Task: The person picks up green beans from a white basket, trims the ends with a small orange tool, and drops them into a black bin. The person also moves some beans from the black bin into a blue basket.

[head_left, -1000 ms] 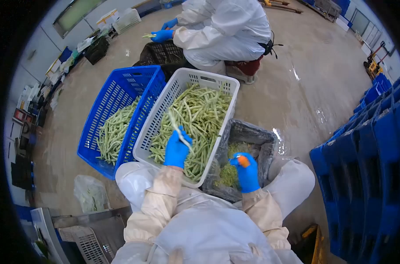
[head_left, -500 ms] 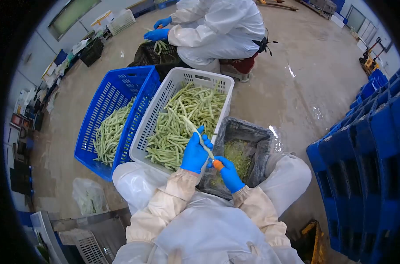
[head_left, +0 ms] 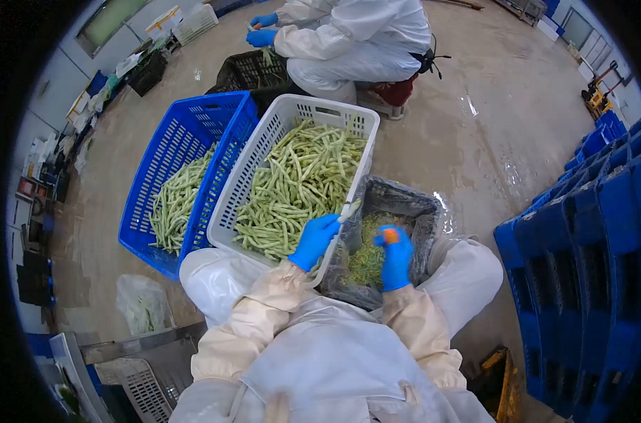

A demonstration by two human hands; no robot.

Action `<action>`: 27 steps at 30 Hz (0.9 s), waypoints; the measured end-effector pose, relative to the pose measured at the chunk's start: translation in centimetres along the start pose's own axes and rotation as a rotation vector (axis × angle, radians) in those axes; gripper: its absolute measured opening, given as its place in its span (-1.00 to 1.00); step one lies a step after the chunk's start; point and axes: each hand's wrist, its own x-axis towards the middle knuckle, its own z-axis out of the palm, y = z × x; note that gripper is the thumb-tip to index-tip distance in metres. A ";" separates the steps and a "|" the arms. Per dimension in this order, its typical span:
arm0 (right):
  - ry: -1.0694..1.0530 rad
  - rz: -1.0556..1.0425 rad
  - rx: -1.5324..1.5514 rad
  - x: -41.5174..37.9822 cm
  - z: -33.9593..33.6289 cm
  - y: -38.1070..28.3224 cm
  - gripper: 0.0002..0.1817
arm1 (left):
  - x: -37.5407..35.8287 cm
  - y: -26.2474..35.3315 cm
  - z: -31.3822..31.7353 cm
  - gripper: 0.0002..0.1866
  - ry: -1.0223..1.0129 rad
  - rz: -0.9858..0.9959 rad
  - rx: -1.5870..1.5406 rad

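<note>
My left hand, in a blue glove, is closed around a pale green bean whose end sticks out to the right, over the bin's edge. My right hand, also gloved in blue, is wrapped round a small orange-handled tool; its blade cannot be made out. Beneath the right hand stands a bin with a dark plastic liner, green trimmings lying in it. A white perforated crate heaped with green beans is just beyond my left hand.
A blue crate with more beans stands left of the white one. Ahead, a co-worker in white sits by a black crate. Blue pallets are stacked at the right. A clear plastic bag lies at the left.
My hands have moved apart. The right, with the orange-handled tool, has gone right and up over the bin; the left has lowered slightly, its bean now pointing rightward.
</note>
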 end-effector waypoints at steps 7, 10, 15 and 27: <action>0.495 0.111 0.193 2.5 -4.9 0.2 -0.87 | -0.7 -2.8 -5.5 -0.79 0.049 -0.247 -0.354; 0.534 0.126 0.219 2.6 -5.4 0.9 -0.89 | 0.1 -3.4 -6.1 -0.86 0.040 -0.244 -0.927; -0.304 -0.315 -0.679 -1.2 -0.6 3.3 -0.71 | 1.0 -3.1 -4.0 -0.88 0.114 -0.248 -1.099; -0.623 -0.084 -0.685 -4.0 2.7 2.0 -0.84 | 0.8 -3.3 -0.8 -0.85 0.171 -0.170 -0.821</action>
